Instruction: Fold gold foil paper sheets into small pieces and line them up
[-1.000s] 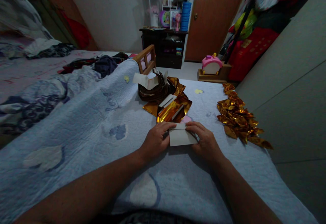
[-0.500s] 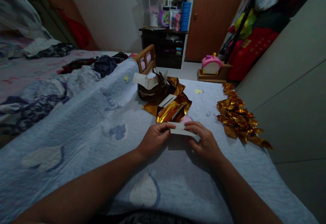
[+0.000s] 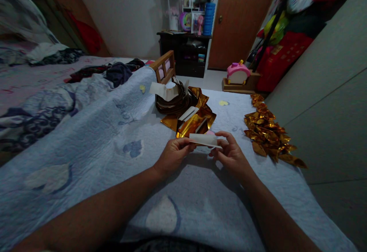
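Observation:
A folded strip of paper (image 3: 204,139), its pale side showing, is held a little above the bed. My left hand (image 3: 175,153) pinches its left end between thumb and fingers. At the other end is my right hand (image 3: 230,152), with the thumb and some fingertips at the paper's lower edge and the index finger raised apart. Just beyond the paper lie shiny gold foil sheets (image 3: 189,126), some showing pale backs. Behind them sits a thick curled stack of foil paper (image 3: 173,101).
Several folded gold foil pieces (image 3: 266,130) lie in a row along the bed's right edge. A blue quilt (image 3: 149,130) with heart shapes covers the bed. Crumpled clothes (image 3: 117,74) are at the left. A pink toy (image 3: 237,72) stands beyond the far edge, near a door (image 3: 243,23).
The paper strip has been lifted off the quilt and tilted. My right hand has loosened, its index finger rising from the paper, while my left hand keeps its pinch.

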A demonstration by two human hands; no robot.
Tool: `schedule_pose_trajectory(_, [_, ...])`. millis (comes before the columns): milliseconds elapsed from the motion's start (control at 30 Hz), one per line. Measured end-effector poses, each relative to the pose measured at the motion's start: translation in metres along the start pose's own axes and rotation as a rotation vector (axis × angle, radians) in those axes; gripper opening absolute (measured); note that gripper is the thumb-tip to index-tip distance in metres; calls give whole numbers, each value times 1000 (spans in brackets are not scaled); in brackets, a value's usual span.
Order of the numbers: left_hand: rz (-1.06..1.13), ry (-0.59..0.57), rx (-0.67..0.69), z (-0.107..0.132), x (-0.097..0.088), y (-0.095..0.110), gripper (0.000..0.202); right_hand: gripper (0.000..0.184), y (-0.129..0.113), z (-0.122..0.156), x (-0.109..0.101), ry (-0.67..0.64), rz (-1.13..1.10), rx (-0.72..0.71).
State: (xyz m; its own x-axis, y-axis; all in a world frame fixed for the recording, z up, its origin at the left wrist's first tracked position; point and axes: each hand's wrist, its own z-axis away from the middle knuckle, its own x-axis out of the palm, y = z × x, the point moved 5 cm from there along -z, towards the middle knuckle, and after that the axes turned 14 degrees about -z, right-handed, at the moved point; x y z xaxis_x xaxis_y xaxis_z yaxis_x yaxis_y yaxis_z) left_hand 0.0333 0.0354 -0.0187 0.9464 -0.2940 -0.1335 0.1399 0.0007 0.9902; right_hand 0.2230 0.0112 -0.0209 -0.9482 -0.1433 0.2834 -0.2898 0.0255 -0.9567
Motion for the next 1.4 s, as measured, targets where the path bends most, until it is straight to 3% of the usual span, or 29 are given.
schedule_pose_trajectory(200, [61,-30,-91,0,3,-10,33,20,0,1,-1,7,65,59])
schedule_pose_trajectory(467, [91,-93,-91,4,7,-5,30,25,-3,5,-2,30,121,117])
schedule_pose_trajectory(700, [142,-230,-28,7,7,-11,42,24,-10,5,-4,64,121,105])
schedule_pose_trajectory(1000, [-58,-100,-52,3,9,-5,23,21,5,0,0,13,76,146])
schedule_pose_trajectory(1200, [-20,-154,-47,3,10,-11,25,27,9,1,-1,12,44,155])
schedule_pose_trajectory(1400, [-25,-191,-24,4,12,-11,26,35,7,1,-3,8,152,141])
